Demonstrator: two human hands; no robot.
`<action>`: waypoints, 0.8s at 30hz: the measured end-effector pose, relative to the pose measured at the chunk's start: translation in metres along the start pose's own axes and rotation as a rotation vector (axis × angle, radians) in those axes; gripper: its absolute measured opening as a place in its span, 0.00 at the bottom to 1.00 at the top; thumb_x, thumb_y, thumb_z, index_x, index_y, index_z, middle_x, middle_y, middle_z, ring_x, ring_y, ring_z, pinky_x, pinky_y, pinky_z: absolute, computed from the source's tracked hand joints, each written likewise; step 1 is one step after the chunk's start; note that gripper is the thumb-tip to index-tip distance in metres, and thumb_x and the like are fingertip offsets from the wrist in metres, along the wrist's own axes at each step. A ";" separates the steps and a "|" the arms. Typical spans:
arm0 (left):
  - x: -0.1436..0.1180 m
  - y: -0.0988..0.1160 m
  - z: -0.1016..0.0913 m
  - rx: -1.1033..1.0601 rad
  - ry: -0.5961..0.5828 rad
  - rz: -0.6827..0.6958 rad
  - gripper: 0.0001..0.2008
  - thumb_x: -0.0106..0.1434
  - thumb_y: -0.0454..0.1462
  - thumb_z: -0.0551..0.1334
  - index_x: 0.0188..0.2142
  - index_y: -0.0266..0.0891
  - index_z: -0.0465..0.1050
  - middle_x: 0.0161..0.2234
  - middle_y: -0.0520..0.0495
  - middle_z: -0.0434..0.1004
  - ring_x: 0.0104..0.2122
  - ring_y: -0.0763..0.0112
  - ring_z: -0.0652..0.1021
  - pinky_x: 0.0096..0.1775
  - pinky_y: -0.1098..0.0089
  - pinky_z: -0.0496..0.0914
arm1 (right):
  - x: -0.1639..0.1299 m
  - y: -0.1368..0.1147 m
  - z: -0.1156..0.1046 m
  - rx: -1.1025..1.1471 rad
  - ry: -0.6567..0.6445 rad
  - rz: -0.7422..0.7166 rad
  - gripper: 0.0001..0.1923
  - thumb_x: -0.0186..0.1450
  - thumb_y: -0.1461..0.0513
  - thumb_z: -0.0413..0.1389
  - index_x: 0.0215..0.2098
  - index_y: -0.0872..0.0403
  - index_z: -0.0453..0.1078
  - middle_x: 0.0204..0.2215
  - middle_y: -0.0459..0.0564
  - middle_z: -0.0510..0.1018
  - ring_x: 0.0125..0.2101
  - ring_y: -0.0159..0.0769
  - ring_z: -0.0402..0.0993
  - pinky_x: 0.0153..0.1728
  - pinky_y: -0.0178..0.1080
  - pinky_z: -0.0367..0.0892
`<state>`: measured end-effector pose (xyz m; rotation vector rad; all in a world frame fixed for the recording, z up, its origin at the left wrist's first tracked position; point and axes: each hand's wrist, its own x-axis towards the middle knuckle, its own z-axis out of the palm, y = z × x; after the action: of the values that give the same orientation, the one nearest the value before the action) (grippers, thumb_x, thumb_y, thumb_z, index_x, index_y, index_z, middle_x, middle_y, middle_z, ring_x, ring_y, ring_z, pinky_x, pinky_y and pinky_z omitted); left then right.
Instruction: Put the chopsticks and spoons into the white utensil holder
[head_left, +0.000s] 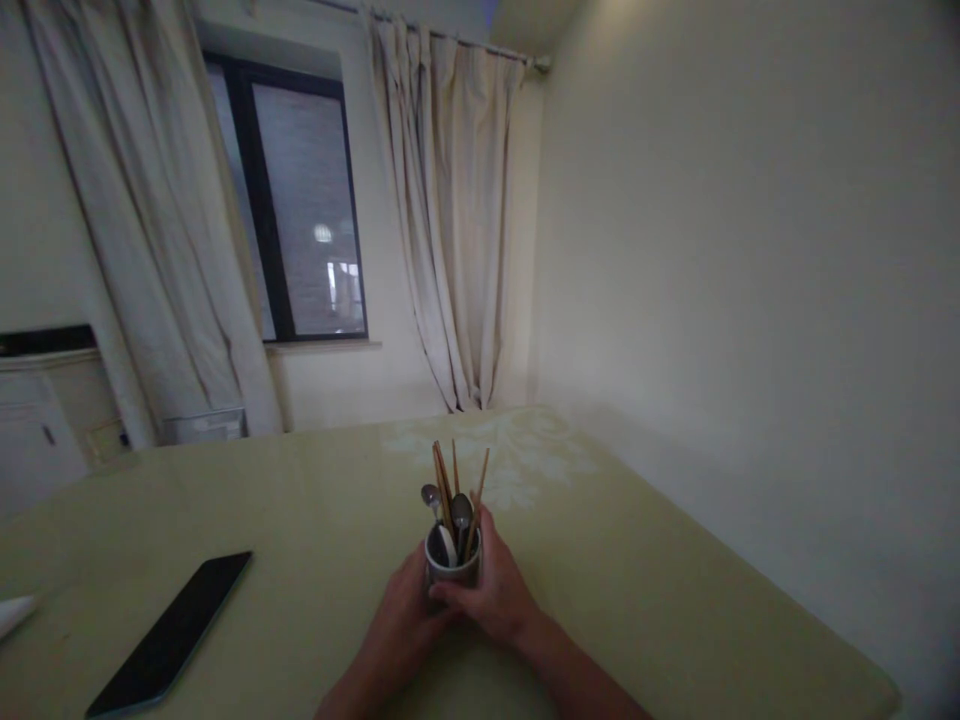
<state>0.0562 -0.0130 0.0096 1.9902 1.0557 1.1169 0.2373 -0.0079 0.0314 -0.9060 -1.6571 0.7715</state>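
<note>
Both my hands are wrapped round a small cup [453,574] on the table, one on each side. My left hand [409,607] closes on its left side, and my right hand [496,590] grips the right side with the thumb across the front. Several wooden chopsticks [443,485] stand in the cup, leaning different ways. Among them are metal spoons [461,512], bowls upward, and a pale spoon-like piece [448,546] near the front rim. My hands hide the lower part of the cup.
A dark tablet-like slab [171,632] lies on the green table [315,530] to the left. The tip of a white object [15,612] shows at the far left edge. A wall [750,300] runs along the table's right side. Curtains [457,220] and a window [307,210] are behind.
</note>
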 end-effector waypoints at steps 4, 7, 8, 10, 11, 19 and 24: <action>-0.007 -0.018 0.000 0.153 0.063 -0.028 0.39 0.61 0.44 0.71 0.70 0.43 0.64 0.68 0.35 0.71 0.66 0.45 0.72 0.67 0.46 0.66 | 0.008 0.003 -0.007 0.019 0.034 0.076 0.48 0.53 0.58 0.74 0.66 0.51 0.57 0.53 0.56 0.82 0.52 0.50 0.80 0.56 0.49 0.72; -0.010 -0.030 0.002 0.204 0.098 -0.067 0.40 0.66 0.45 0.65 0.73 0.40 0.55 0.71 0.33 0.65 0.65 0.48 0.73 0.66 0.44 0.67 | 0.022 0.015 -0.032 -0.061 0.228 0.166 0.34 0.54 0.57 0.72 0.55 0.52 0.67 0.48 0.57 0.85 0.47 0.51 0.83 0.52 0.50 0.74; -0.011 -0.032 0.002 0.220 0.091 -0.069 0.39 0.67 0.45 0.64 0.73 0.40 0.55 0.71 0.33 0.65 0.65 0.50 0.74 0.66 0.44 0.67 | 0.027 0.022 -0.044 -0.090 0.310 0.183 0.31 0.53 0.56 0.71 0.51 0.52 0.69 0.45 0.57 0.86 0.45 0.51 0.83 0.50 0.50 0.74; -0.011 -0.034 0.003 0.267 0.060 -0.064 0.36 0.69 0.45 0.62 0.73 0.41 0.57 0.70 0.33 0.66 0.66 0.51 0.73 0.67 0.44 0.66 | 0.036 0.035 -0.069 -0.136 0.513 0.224 0.29 0.50 0.53 0.71 0.47 0.51 0.71 0.43 0.56 0.86 0.43 0.52 0.83 0.47 0.50 0.75; -0.011 -0.034 0.003 0.297 0.039 -0.059 0.35 0.69 0.45 0.62 0.72 0.41 0.58 0.69 0.34 0.68 0.66 0.51 0.72 0.67 0.44 0.65 | 0.038 0.042 -0.081 -0.153 0.610 0.237 0.29 0.49 0.51 0.71 0.46 0.52 0.72 0.43 0.56 0.86 0.43 0.52 0.82 0.47 0.50 0.75; -0.013 -0.035 0.003 0.417 -0.021 -0.075 0.30 0.69 0.45 0.61 0.69 0.43 0.66 0.67 0.37 0.73 0.66 0.50 0.72 0.68 0.42 0.63 | 0.039 0.071 -0.127 -0.252 0.866 0.315 0.38 0.50 0.44 0.67 0.53 0.54 0.71 0.48 0.62 0.83 0.47 0.56 0.81 0.50 0.52 0.72; -0.013 -0.038 0.003 0.416 -0.011 -0.049 0.29 0.69 0.45 0.61 0.68 0.43 0.68 0.66 0.37 0.74 0.66 0.50 0.73 0.68 0.43 0.64 | 0.041 0.079 -0.120 -0.323 0.888 0.304 0.48 0.47 0.44 0.70 0.62 0.53 0.67 0.56 0.63 0.79 0.54 0.60 0.76 0.54 0.55 0.68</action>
<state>0.0413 -0.0058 -0.0271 2.2659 1.4138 0.9129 0.3615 0.0730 0.0139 -1.4817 -0.8646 0.2077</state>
